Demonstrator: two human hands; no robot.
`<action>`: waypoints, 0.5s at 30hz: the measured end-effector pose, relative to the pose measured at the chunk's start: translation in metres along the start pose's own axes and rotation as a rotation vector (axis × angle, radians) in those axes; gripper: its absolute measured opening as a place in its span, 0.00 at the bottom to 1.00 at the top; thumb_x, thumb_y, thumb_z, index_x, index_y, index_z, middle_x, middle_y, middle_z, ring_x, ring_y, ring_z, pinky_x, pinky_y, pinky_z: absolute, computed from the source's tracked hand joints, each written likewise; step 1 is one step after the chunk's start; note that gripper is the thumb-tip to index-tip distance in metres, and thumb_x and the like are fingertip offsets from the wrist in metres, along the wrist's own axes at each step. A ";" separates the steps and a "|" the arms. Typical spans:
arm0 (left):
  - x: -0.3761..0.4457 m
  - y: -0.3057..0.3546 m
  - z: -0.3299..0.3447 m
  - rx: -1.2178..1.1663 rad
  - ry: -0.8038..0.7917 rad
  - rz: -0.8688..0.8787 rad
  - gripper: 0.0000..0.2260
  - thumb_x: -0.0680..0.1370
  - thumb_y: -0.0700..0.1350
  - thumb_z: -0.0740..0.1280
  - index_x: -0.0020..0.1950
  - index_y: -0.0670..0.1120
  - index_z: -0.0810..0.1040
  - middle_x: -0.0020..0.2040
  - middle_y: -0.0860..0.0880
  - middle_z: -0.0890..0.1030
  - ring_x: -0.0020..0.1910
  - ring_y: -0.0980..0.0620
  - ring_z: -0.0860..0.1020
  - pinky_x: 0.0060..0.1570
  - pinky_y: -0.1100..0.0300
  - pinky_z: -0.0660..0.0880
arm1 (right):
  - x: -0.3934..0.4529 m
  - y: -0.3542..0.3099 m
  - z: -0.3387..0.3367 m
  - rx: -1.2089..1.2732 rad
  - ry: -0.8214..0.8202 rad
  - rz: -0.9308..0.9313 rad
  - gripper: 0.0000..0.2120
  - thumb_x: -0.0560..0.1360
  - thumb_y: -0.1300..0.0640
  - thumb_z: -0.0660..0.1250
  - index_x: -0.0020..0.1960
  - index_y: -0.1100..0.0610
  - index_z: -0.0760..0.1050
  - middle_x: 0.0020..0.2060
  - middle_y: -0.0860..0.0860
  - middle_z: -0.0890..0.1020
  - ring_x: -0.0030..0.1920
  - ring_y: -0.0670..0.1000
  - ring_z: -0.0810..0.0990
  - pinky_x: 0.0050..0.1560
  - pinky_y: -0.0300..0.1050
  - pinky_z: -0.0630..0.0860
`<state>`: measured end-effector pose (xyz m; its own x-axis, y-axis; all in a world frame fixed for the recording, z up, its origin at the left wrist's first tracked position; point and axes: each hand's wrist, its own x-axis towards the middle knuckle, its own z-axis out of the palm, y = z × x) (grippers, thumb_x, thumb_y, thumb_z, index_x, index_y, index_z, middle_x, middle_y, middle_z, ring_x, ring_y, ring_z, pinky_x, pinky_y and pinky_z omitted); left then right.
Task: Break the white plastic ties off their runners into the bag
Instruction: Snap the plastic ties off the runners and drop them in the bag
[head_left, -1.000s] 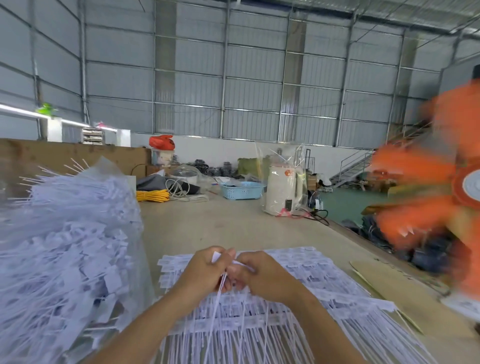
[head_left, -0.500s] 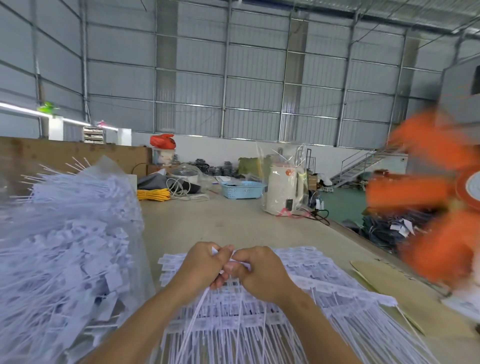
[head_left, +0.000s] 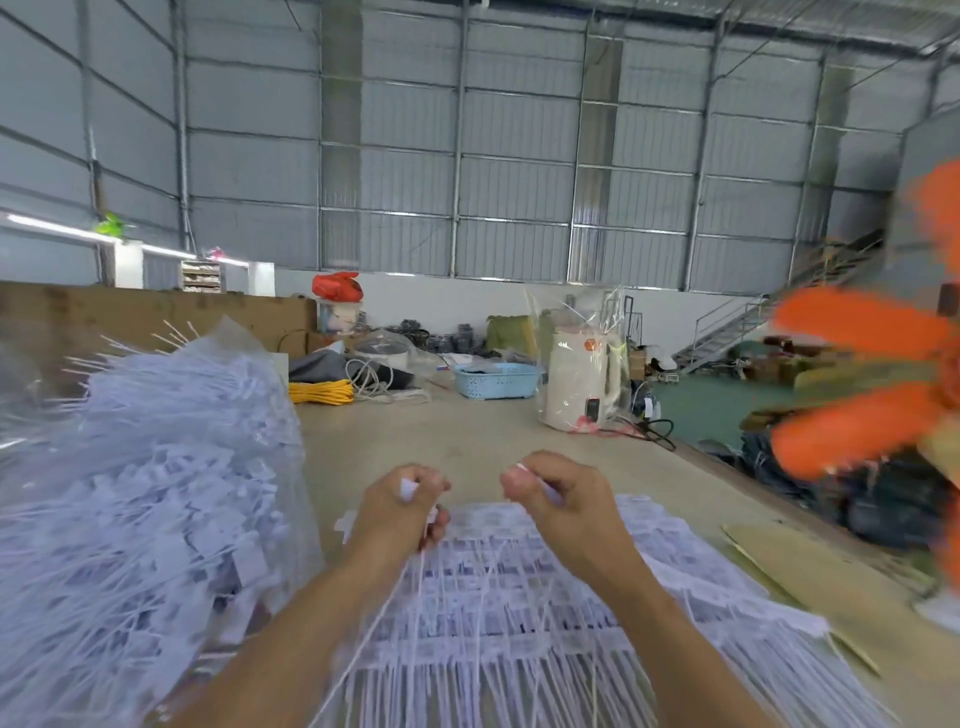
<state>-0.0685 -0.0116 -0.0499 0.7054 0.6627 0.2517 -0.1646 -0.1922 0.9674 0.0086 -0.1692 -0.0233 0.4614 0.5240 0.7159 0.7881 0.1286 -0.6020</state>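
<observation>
A wide stack of white plastic ties on runners lies on the table in front of me. My left hand grips a white tie by its head, and the tie's tail hangs down toward me. My right hand pinches a thin white runner piece between thumb and fingers. The two hands are a hand's width apart above the far edge of the stack. At my left stands a large clear plastic bag heaped with loose white ties.
A spinning orange fan blurs at the right edge. Farther back on the wooden table stand a white kettle in plastic wrap, a blue basket, yellow cord and cables. Cardboard sheets lie at right.
My hands were pressed together on one tie; now they have pulled apart, the left keeping the tie and the right keeping the runner piece.
</observation>
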 end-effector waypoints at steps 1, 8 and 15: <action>-0.006 0.001 0.012 -0.039 -0.058 -0.015 0.11 0.81 0.45 0.60 0.44 0.40 0.76 0.25 0.49 0.76 0.22 0.53 0.71 0.20 0.66 0.65 | 0.000 0.000 0.003 -0.026 -0.009 -0.012 0.13 0.76 0.62 0.65 0.33 0.64 0.73 0.34 0.60 0.74 0.37 0.46 0.71 0.40 0.34 0.66; -0.024 0.013 0.036 -0.356 -0.397 -0.178 0.29 0.66 0.68 0.60 0.46 0.44 0.82 0.40 0.38 0.81 0.38 0.47 0.79 0.38 0.58 0.74 | -0.001 0.011 0.018 -0.163 -0.135 0.024 0.08 0.76 0.54 0.66 0.54 0.51 0.80 0.52 0.48 0.68 0.51 0.38 0.72 0.50 0.27 0.68; -0.025 0.006 0.036 -0.154 -0.230 -0.030 0.11 0.78 0.50 0.65 0.44 0.44 0.81 0.32 0.45 0.76 0.32 0.52 0.74 0.27 0.63 0.69 | -0.002 0.018 0.002 -0.115 -0.371 0.139 0.19 0.73 0.48 0.69 0.63 0.50 0.72 0.54 0.43 0.77 0.53 0.39 0.76 0.52 0.27 0.70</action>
<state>-0.0623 -0.0555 -0.0512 0.8466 0.4814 0.2271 -0.2316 -0.0510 0.9715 0.0210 -0.1665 -0.0356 0.4056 0.8002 0.4418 0.7785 -0.0491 -0.6257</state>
